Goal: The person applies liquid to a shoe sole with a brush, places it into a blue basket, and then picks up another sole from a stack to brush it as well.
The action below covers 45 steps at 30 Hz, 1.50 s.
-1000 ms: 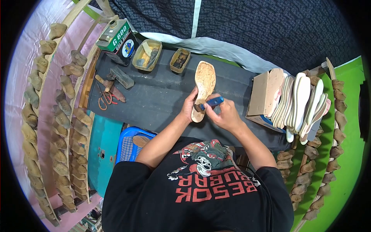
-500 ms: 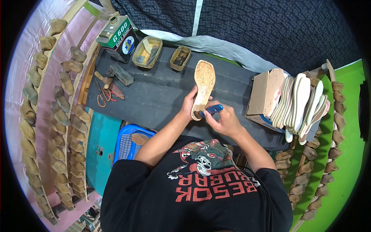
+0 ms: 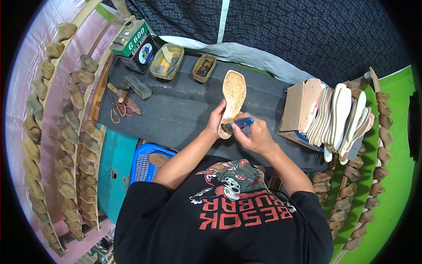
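Note:
A tan shoe sole (image 3: 234, 90) with a worn, mottled surface is held over the table, its wide end pointing away from me. My left hand (image 3: 215, 119) is closed around the sole's left edge near the narrow heel end. In my right hand (image 3: 258, 137) is a brush (image 3: 244, 123) with a blue handle, gripped between thumb and fingers. The brush's dark tip touches the sole's face at the heel. Part of the brush handle and of the sole's right edge is hidden by the right fingers.
On the dark table (image 3: 176, 116) stand a glue can (image 3: 135, 46), two small tubs (image 3: 167, 61), scissors (image 3: 116, 110), a hammer (image 3: 118, 91) and a grey block (image 3: 138, 86). A cardboard box (image 3: 299, 105) of insoles (image 3: 338, 114) is at right. A blue basket (image 3: 143, 163) sits below.
The brush tip has shifted slightly up the sole's heel. The sole's wide end sits a little lower and further right. Both hands keep their hold.

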{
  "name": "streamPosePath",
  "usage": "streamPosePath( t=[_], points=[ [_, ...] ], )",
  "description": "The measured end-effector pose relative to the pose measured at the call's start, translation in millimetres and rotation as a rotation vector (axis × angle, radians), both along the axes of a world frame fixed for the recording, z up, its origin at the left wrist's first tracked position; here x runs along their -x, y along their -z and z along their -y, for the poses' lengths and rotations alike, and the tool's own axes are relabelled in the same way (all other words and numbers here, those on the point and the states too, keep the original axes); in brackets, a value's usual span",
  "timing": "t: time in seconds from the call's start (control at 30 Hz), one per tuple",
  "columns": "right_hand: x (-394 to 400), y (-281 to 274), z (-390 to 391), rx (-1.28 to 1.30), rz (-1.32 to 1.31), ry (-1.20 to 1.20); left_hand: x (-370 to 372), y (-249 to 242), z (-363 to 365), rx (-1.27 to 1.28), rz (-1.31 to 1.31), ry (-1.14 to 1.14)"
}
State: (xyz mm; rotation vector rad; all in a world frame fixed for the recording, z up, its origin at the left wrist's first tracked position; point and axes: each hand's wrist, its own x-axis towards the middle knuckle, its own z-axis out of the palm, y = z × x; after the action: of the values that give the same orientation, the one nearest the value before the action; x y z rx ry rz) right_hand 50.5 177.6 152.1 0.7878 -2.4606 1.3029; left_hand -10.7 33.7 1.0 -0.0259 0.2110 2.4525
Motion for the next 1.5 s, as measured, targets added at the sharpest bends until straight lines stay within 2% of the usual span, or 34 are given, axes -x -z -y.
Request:
streamPosePath(
  t=[0.07, 0.13, 0.17, 0.2, 0.27, 0.37, 0.5, 0.57, 0.67, 0.73, 0.9, 0.93, 1.0, 1.13, 1.23, 1.33, 1.4, 1.5],
  points=[
    [9.3, -2.6, -1.9, 0.019, 0.050, 0.057, -6.4, -22.3, -0.9, 0.057, 0.110, -0.024],
    [24.8, 1.0, -6.9, 0.000, -0.017, 0.127, -4.9, -14.2, -6.4, 0.091, 0.154, -0.054],
    [31.7, -0.2, -8.7, 0.015, -0.004, 0.156, -4.2, 2.8, -4.7, 0.166, 0.058, -0.060],
    [36.5, -1.2, -10.1, 0.030, 0.008, 0.184, -8.2, -7.2, -4.8, 0.201, 0.039, -0.058],
    [40.0, 0.6, -12.2, 0.036, 0.063, 0.194, -8.8, -8.2, -2.0, 0.142, -0.002, 0.000],
    [37.5, 0.6, -10.0, 0.018, 0.014, 0.138, -8.9, -6.9, -8.3, 0.179, 0.081, -0.066],
    [26.9, -0.1, -5.1, -0.019, 0.007, 0.079, -12.2, -53.3, -3.3, 0.147, 0.233, -0.061],
    [31.7, 1.1, -6.4, -0.011, -0.030, 0.082, -6.6, -17.9, -5.5, 0.143, 0.157, -0.042],
    [39.7, -4.6, -7.8, 0.023, -0.001, 0.161, -7.4, -1.2, -5.4, 0.193, 0.092, -0.019],
    [40.6, -3.0, -9.0, 0.026, -0.018, 0.149, -8.0, -2.5, -5.4, 0.195, 0.046, -0.010],
    [13.9, 2.5, -0.2, 0.042, 0.007, 0.080, -9.3, -20.1, -2.2, 0.063, 0.114, -0.012],
    [7.4, 4.8, 1.9, 0.039, 0.028, 0.048, -7.0, -25.7, -4.3, 0.089, 0.173, -0.067],
    [-3.4, 8.0, 6.6, 0.040, 0.030, 0.010, 0.7, -9.5, 2.5, 0.058, 0.088, 0.030],
    [-8.3, 3.0, 5.2, 0.023, 0.090, -0.007, 4.2, -2.8, 6.3, 0.035, 0.088, 0.012],
    [3.8, 4.5, -1.2, 0.058, 0.060, 0.063, 5.0, -6.2, 2.3, 0.112, 0.144, -0.031],
    [5.6, 0.2, -2.1, 0.047, 0.033, 0.076, 5.6, -15.6, -13.3, 0.086, 0.247, -0.167],
    [2.6, 3.3, -0.4, 0.035, -0.034, 0.022, 5.5, -4.3, -9.8, 0.085, 0.140, -0.110],
    [-5.4, 0.2, 0.1, 0.026, 0.054, 0.017, 6.7, -7.1, -7.8, 0.215, 0.027, -0.152]
  ],
)
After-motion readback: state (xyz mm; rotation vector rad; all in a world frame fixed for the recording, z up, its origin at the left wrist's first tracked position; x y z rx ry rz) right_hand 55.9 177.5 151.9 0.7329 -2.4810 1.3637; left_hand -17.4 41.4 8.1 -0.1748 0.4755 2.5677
